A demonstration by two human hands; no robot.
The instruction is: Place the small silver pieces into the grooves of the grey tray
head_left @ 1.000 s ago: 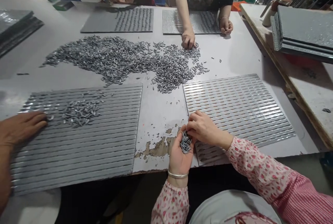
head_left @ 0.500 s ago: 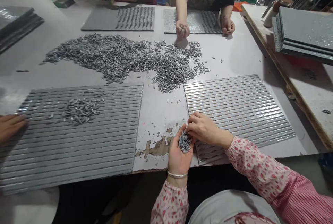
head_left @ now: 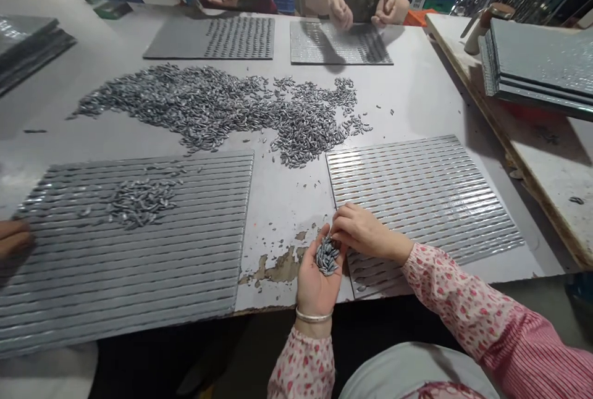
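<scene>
My left hand (head_left: 317, 291) is cupped palm up near the table's front edge and holds a small heap of grey, shiny, spindle-shaped pieces (head_left: 327, 256). Over the fingers of that hand, my right hand (head_left: 354, 226) has its fingertips pinched together; whatever they hold is hidden. Under my right wrist lies a ridged grey board (head_left: 417, 195) with rows of dark slots, shiny toward its right side. Beyond both hands, a large pile of the same spindle-shaped pieces (head_left: 185, 99) spreads over the white table (head_left: 287, 201).
To the left, another ridged board (head_left: 185, 263) carries a loose heap of pieces, with a co-worker's hand (head_left: 13, 238) at its edge. Two people work across the table behind a half-filled board (head_left: 176, 41) and a second board (head_left: 319, 41). Stacked boards (head_left: 542, 59) stand right.
The co-worker's hands at the back right have lifted off the table and drawn back over their board. The hand at far left has shifted left. My hands stay almost still.
</scene>
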